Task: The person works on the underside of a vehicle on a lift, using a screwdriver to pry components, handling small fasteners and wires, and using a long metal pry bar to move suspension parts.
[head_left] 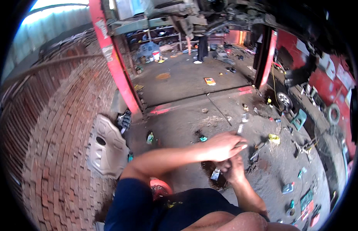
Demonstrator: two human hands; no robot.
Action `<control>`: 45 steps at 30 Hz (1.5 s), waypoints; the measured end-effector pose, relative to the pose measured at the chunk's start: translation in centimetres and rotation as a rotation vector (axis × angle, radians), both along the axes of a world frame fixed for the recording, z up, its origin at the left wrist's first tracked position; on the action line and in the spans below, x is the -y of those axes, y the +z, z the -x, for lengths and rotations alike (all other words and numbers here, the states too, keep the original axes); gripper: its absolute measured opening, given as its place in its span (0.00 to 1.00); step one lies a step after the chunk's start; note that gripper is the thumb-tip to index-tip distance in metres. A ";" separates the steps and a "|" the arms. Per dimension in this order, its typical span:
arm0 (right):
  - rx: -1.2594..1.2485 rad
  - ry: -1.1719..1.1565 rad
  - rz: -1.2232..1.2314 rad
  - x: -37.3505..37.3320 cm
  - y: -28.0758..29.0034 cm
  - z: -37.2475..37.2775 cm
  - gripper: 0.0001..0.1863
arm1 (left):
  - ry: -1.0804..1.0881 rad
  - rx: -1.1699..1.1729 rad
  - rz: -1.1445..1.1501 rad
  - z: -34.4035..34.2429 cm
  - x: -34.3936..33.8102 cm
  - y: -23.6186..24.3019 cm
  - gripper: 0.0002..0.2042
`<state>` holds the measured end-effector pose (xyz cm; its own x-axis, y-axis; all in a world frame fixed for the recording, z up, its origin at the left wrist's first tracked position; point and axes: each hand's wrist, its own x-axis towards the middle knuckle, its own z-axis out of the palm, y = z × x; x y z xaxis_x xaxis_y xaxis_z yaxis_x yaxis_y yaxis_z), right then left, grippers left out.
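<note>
My left arm reaches across in front of me, and my left hand (224,147) is closed, its fingers curled around something small that they mostly hide. Directly below it, my right hand (234,169) is also closed, its fingers bent in close to the left hand. What the two hands grip I cannot make out. A small pale bluish-white piece (215,174) shows just left of my right hand; whether it is held or lies on the floor I cannot tell. A shiny strip (240,128) shows just beyond my left hand.
A raised vehicle's underside (194,23) hangs ahead between red posts (117,65). A beige moulded panel (107,146) leans at the left brick wall. On the floor lie a thin rod (219,109), a green bottle (150,138), a yellow packet (274,138) and a wheel (283,100).
</note>
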<state>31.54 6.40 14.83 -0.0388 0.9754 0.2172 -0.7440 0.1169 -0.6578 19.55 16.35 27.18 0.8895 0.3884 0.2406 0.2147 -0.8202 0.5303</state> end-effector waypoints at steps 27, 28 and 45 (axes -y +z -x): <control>0.158 -0.952 0.237 6.1 -7.9 -23.4 0.15 | -0.618 -0.086 -0.252 -11.3 23.2 -8.3 0.12; 0.170 -0.974 0.236 6.8 -8.1 -24.0 0.15 | -0.655 -0.109 -0.299 -12.7 22.9 -7.1 0.12; 0.870 -0.881 0.202 3.4 -9.6 -22.6 0.21 | 0.332 0.314 1.057 -14.1 0.7 -3.1 0.14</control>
